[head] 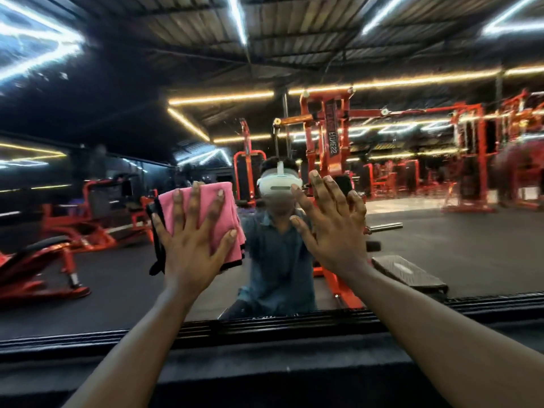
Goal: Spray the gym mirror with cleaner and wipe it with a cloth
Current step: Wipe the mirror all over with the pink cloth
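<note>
Both forearms reach up from the frame's bottom edge. I see the left hand point(188, 245), fingers spread flat, pressing a folded pink cloth with black edging point(226, 213) against the big wall mirror point(117, 142). Just beside it, the right hand point(332, 228) lies open, fingers straight and apart, palm toward the glass.
</note>
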Available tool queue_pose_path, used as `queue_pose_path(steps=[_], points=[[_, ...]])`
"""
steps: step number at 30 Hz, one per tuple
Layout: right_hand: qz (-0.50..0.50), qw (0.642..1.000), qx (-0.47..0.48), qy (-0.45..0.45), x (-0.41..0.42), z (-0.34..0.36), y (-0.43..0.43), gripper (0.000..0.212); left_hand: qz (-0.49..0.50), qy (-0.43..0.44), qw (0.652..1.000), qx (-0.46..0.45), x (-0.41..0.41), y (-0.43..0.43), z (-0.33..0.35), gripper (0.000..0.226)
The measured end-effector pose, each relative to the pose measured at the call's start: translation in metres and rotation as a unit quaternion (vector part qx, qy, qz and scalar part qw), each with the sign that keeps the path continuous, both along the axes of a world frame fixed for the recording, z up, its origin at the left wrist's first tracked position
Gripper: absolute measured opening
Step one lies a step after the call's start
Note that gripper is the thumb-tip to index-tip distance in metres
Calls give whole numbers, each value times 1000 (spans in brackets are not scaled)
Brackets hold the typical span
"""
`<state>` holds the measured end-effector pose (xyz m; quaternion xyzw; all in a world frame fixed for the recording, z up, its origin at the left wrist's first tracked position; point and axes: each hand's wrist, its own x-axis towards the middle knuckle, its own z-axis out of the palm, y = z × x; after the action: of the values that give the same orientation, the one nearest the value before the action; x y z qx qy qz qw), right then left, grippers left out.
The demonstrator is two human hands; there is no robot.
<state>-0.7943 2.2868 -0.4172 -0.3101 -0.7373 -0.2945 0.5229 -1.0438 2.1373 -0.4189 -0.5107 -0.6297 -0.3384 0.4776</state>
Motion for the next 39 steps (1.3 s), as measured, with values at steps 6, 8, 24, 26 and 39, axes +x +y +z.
queue_pose_path(steps=[6, 8, 24, 26, 39], points=[[15, 1000, 2, 13, 3, -4, 5, 62, -13, -18, 999, -45, 1, -8, 1, 77], [25, 999, 11, 19, 2, -4, 5, 61, -14, -25, 998, -55, 0, -10, 2, 78], [1, 1000, 8, 26, -1, -5, 7, 63, -25, -23, 999, -29, -1, -1, -4, 77], [-11, 999, 10, 30, -3, -5, 7, 63, -19, -21, 999, -15, -1, 5, -7, 76], [-33, 998, 38, 49, -9, -1, -1, 62, -30, 11, 999, 41, -7, 14, -11, 75]])
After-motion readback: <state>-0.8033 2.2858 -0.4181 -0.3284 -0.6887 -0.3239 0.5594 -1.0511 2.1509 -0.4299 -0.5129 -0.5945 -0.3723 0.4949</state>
